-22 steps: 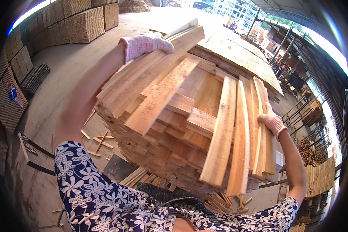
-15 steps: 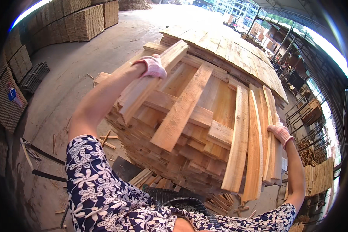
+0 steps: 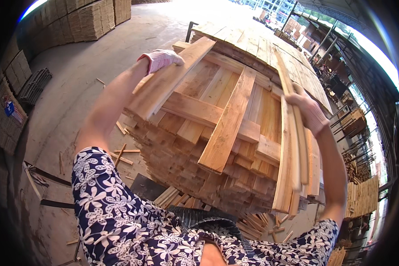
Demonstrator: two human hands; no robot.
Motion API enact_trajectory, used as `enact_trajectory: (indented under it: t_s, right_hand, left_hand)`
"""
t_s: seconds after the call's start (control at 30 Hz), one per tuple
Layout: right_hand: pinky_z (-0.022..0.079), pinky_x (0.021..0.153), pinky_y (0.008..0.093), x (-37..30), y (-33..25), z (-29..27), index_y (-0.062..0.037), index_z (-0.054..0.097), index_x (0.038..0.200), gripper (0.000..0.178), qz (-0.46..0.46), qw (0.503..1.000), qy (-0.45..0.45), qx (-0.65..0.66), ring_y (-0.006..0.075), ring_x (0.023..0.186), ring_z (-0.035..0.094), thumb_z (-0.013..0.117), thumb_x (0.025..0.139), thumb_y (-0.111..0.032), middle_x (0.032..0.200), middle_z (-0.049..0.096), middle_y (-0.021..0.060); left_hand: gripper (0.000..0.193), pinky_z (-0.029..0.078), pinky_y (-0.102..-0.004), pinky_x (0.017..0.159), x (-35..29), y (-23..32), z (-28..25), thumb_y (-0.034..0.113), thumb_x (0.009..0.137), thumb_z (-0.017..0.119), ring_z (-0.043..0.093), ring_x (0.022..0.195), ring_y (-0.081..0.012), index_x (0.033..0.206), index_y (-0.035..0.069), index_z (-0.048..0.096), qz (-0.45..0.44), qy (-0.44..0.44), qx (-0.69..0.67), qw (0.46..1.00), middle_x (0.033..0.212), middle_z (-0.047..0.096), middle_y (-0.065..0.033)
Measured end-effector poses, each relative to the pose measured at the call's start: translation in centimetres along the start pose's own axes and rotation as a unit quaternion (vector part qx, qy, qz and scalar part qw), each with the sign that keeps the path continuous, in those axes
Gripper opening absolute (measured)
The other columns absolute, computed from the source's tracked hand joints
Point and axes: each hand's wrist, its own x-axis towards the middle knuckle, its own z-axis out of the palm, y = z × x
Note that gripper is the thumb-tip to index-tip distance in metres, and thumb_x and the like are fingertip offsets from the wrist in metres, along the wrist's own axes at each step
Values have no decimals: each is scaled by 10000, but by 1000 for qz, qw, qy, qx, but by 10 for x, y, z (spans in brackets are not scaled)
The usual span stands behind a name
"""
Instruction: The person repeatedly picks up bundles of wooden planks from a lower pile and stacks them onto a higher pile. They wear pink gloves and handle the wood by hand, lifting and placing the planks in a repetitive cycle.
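Note:
A large stack of sawn wooden boards [image 3: 181, 155] stands before me, with loose boards laid across its top. At its left side my left hand [image 3: 162, 60], in a pinkish knit glove, grips the outer edge of a wide board [image 3: 175, 80]. My right hand [image 3: 308, 108], gloved alike, is closed round a narrow wooden board [image 3: 300, 142], which is blurred and raised a little over the boards at the right side. Between my hands a single board [image 3: 229, 119] lies lengthwise over a crosspiece [image 3: 208, 115].
Behind stands another board stack [image 3: 261, 42] with a flat top. Tall timber stacks [image 3: 91, 20] line the left side. Offcuts [image 3: 124, 157] lie on the concrete floor [image 3: 84, 88] beside the stack. A black-edged frame [image 3: 53, 188] is at lower left, and more lumber [image 3: 361, 197] at right.
My right hand has moved left and lifted the narrow board off the right-side boards. My left hand has shifted outward to the wide board's edge. The middle board appears farther right.

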Motion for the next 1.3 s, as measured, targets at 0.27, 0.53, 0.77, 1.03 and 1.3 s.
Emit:
enact_trajectory:
  t_s: [0.27,0.53,0.77,1.03,1.3]
  right_hand:
    - [565,839,408,118,114,71,-156,576,1202,266,33,935,33,-352,356,1014,667,524,943,-125,1040,648,188]
    - [542,828,415,61,49,50,-134,490,1333,466,-90,991,-39,-95,312,945,651,637,895,-192,1123,609,195]
    - [497,1022,397,57,-12,147,-121,221,1613,1014,67,976,-5,-208,388,1209,621,751,787,-379,1365,557,307]
    - [535,908,414,122,-80,220,-7,304,1547,925,-73,987,-71,-126,330,1081,683,696,819,-422,1231,659,278]
    - [559,833,395,160,-94,268,-68,624,1264,414,-284,875,-64,-387,295,1055,696,668,910,-276,1012,684,198]
  left_hand:
    - [843,539,-438,932,-40,50,31,321,804,672,669,1119,-350,1543,62,361,11,83,337,938,1297,641,-248]
    - [751,527,-476,972,-14,28,-17,259,780,701,649,1162,-410,1475,108,462,13,114,332,936,1285,641,-271]
    - [645,519,-550,1003,14,-7,-11,210,865,604,601,1236,-442,1483,119,440,-48,114,336,934,1414,500,-311]
    - [667,478,-475,1044,69,-83,-59,494,1010,459,615,1240,-378,1444,-10,495,-21,134,352,926,1353,622,-245]
    - [641,499,-489,959,43,-41,-15,453,986,405,691,1098,-378,1227,-86,653,-19,167,176,970,1174,697,-290]
